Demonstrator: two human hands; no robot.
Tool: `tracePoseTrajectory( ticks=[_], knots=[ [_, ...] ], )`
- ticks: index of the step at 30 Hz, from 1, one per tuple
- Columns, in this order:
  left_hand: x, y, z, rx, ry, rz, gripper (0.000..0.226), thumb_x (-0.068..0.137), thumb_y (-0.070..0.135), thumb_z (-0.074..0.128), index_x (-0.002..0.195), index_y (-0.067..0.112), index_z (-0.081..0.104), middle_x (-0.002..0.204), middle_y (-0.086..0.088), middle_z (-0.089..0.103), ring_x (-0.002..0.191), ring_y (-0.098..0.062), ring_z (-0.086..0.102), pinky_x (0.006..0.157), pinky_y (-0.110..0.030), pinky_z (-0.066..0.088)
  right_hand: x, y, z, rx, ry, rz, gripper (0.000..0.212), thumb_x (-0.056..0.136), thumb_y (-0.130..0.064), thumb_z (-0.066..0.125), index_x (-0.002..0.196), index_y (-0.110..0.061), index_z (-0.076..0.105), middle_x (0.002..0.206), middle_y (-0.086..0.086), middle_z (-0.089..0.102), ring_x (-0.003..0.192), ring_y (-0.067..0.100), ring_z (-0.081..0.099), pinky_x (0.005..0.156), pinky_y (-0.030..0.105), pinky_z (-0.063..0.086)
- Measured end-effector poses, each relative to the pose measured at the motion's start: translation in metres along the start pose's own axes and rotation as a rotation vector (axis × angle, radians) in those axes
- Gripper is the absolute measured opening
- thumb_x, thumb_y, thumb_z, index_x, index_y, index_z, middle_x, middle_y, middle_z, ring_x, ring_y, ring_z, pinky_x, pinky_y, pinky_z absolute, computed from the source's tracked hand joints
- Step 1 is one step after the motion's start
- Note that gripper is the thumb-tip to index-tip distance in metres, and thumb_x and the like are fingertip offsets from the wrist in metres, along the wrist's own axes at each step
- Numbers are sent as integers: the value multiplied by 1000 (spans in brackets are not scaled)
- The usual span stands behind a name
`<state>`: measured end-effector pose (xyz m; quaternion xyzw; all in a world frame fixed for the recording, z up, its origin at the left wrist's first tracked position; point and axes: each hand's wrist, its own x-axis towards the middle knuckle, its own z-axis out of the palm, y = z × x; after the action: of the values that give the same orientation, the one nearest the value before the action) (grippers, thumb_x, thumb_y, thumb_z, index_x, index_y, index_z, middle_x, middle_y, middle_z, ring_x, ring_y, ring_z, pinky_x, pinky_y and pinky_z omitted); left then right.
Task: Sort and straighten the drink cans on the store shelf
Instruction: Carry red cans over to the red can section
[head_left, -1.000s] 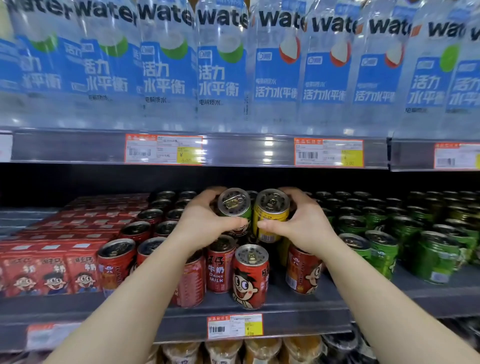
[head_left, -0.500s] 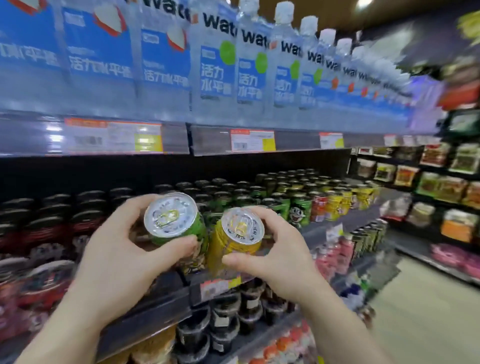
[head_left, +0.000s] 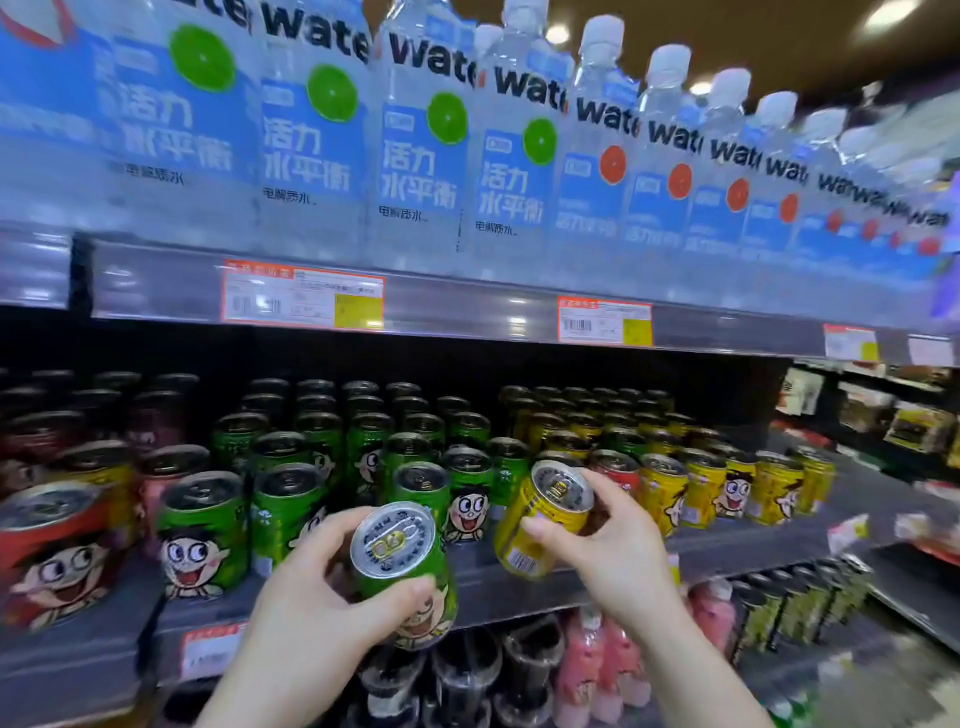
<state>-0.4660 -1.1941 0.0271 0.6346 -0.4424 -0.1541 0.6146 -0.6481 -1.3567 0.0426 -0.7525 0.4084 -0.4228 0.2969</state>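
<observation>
My left hand (head_left: 317, 613) grips a green can (head_left: 402, 569) with its silver top tilted toward me, held in front of the shelf edge (head_left: 519, 587). My right hand (head_left: 613, 545) holds a yellow can (head_left: 543, 519), tilted, just in front of the shelf near a red can (head_left: 615, 467). On the shelf stand rows of green cans (head_left: 291, 499) in the middle, yellow cans (head_left: 727, 483) at the right and red cans (head_left: 52, 545) at the left. One yellow can (head_left: 111, 467) sits among the red ones.
Above, a shelf carries large water bottles (head_left: 415, 145) with price tags (head_left: 304, 301) on its rail. Below are dark cups (head_left: 467, 675) and pink bottles (head_left: 597, 670). An aisle and other shelves (head_left: 883, 426) lie to the right.
Both hands lifted the green and yellow cans off the red section and carried them right. My view swung right, then settled on the green and yellow rows; the two cans have moved apart.
</observation>
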Motion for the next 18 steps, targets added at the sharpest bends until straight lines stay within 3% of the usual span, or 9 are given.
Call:
tracePoseTrajectory(
  ticks=[5,10,14,18],
  knots=[
    [-4,1,9,39,45,-43,51,54,19,90,96,36,67,88,26,70,81,9,63,62,-3,46,18,20,-6,35,-32,-6,48,58,-51,82,99,-43,58,104,-17,64,97,1,58,87,30,49],
    [7,17,38,26,4,-21,47,59,14,87,95,34,65,90,30,67,82,12,61,58,1,42,21,56,-48,24,119,119,69,56,-56,80,116,-31,59,107,-10,66,98,10,60,86,34,50],
    [29,29,77,102,10,18,42,65,32,84,97,45,60,93,34,65,86,15,58,68,-9,42,17,71,-75,-4,207,166,77,60,-48,83,127,-20,56,112,-3,64,102,16,57,84,31,45],
    [57,25,117,310,63,47,50,73,45,74,118,39,52,105,24,63,99,1,57,78,-21,44,12,78,-78,55,178,188,79,58,-49,84,127,-24,56,112,-7,64,103,13,58,92,39,49]
  ],
)
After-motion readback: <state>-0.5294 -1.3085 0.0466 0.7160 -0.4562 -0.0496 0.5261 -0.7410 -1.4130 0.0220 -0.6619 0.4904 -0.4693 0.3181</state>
